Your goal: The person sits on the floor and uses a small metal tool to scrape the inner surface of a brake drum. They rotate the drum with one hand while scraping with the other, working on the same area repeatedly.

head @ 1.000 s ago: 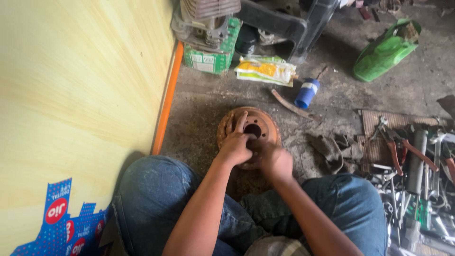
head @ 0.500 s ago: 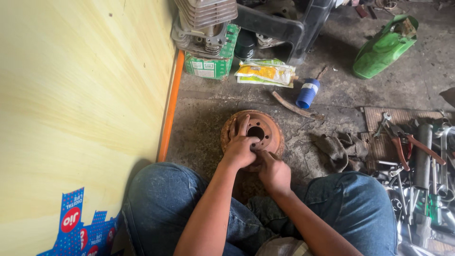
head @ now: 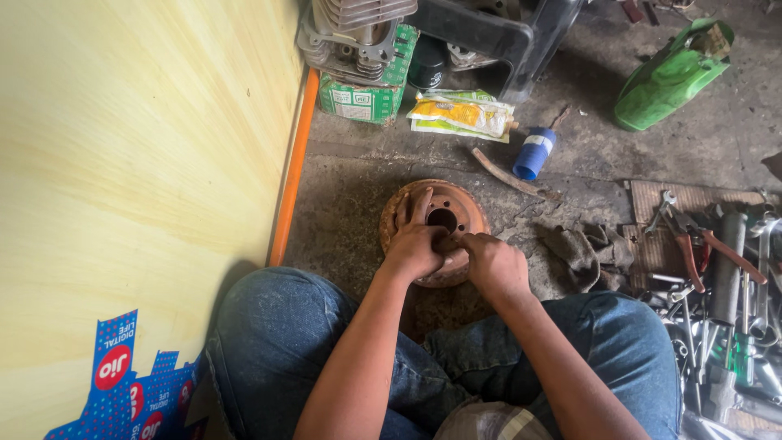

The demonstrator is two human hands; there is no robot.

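We see a rusty drum (head: 444,213) lying flat on the floor (head: 358,204), just ahead of the seated person's knees and beside the yellow wall (head: 138,163). The left hand (head: 414,244) rests on the drum's face, fingers spread and extended toward the centre hole, not closed around anything. The right hand (head: 493,265) is curled at the near rim; it appears to pinch something small, though we cannot tell what, since the fingers hide it.

Risks, as we judge them: the drum is only pressed down, not clamped, so a hard push could make it skid or tip on the gritty floor. Rust flakes and the edges of the hole could cut the bare fingers. A small part released here could roll off among the tools (head: 717,269) and the rag (head: 582,248) lying near on the right, or toward the blue roll (head: 533,153) beyond the drum, and be hard to find.
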